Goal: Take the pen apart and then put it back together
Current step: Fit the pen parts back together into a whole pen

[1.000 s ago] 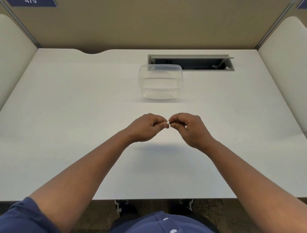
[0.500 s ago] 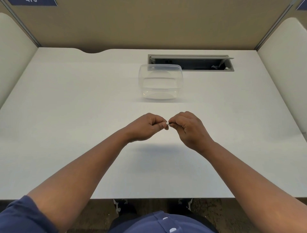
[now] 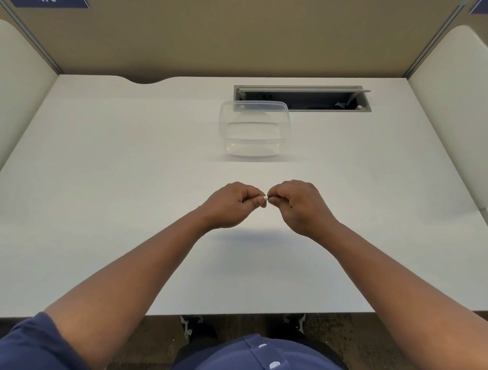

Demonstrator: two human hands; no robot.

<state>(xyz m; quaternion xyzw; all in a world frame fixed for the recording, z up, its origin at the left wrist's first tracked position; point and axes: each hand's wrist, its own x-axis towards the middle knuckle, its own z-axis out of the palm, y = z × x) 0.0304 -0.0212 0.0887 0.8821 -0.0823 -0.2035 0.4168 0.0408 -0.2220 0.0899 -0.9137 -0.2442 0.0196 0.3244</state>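
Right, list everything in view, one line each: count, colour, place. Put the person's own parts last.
pen: one, white with a dark bit showing, pinched between both hands above the desk; mostly hidden.
container: one, clear plastic, lid resting on top, desk centre, far side.
cable hatch: one, grey, flap open, set in the desk behind the container.
desk: one, white, fills the view.
partitions: tan at the back, off-white panels at either side.
labels: two, blue, top corners, cut off.
shirt: one, blue, white buttons, bottom edge.
left hand: closed on the pen.
right hand: closed on the pen.
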